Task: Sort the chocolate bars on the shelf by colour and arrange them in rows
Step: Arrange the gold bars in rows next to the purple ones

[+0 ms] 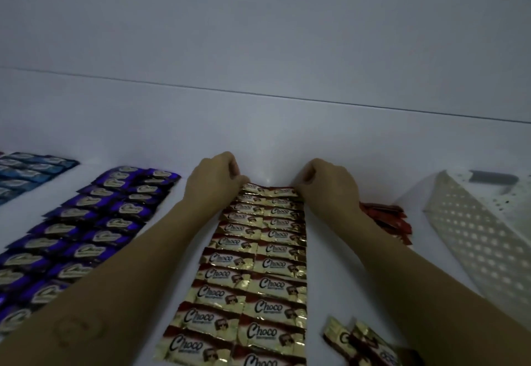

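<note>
Foil wrappers suggest these bars are light, a little slippery and easily nudged out of line, with a stiff slab inside that could snap if bent, so the crimped end seams or the long edges look the safest places to take hold. The gold bars (258,250) lie in the middle of the white shelf (258,136) in two touching columns running away from the person, each bar overlapping the next like tiles; they are gold foil with a dark red band, white "Choco" script and a small picture of chocolate pieces. At the far end of the columns the left hand (214,181) and right hand (330,184) sit one at each outer side, fingers curled in, and appear to pinch the outer ends of the farthest pair. Purple bars (94,222) lie to the left in similar columns, with blue bars (26,173) beyond them; red bars (388,219) lie just behind the right forearm. Some loose bars (359,340) wait near the right elbow, and a perforated white basket (474,236) stands farther right
</note>
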Available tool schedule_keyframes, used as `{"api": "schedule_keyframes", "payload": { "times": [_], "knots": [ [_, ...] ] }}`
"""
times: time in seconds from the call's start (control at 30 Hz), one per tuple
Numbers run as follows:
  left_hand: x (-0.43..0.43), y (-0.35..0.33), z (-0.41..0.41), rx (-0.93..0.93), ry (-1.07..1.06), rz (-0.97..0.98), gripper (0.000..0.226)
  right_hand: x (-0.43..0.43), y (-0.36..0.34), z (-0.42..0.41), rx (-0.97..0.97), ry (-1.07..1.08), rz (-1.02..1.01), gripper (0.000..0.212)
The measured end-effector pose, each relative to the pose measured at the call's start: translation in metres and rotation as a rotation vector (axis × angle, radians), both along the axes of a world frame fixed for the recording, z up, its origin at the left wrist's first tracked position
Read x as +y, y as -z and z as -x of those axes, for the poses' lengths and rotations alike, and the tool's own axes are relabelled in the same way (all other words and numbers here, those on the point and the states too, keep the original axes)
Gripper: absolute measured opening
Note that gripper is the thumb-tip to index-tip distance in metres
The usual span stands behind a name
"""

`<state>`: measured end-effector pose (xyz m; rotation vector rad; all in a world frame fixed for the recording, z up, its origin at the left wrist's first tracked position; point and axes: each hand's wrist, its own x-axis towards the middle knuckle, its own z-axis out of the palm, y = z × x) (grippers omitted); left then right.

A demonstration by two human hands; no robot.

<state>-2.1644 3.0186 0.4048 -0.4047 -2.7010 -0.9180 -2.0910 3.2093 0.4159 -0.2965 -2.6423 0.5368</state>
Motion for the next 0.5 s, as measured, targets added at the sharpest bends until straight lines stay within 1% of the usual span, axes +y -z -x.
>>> {"api": "schedule_keyframes", "payload": {
  "times": [0.07, 0.13, 0.2, 0.3, 0.4, 0.5],
  "knots": [
    [-0.002, -0.004, -0.005, 0.100, 0.006, 0.116, 0.020, 0.001, -0.003, -0.003, 0.007, 0.000, -0.202, 0.012],
    [-0.003, -0.004, -0.009, 0.153, 0.110, 0.136, 0.014, 0.005, -0.003, -0.006, 0.018, -0.071, -0.356, 0.019],
    [-0.005, -0.001, -0.014, 0.133, 0.236, 0.165, 0.017, 0.008, 0.001, -0.008, 0.016, -0.228, -0.379, 0.024],
    [-0.004, 0.005, -0.018, 0.106, 0.347, 0.276, 0.025, 0.005, 0.008, -0.006, -0.086, -0.419, -0.430, 0.029],
    [0.001, 0.005, -0.019, 0.056, 0.373, 0.351, 0.029, 0.006, 0.009, -0.002, -0.155, -0.436, -0.479, 0.033],
    [0.002, 0.005, -0.020, 0.035, 0.389, 0.356, 0.030, 0.008, 0.006, -0.003, -0.183, -0.425, -0.528, 0.035]
  ]
}}
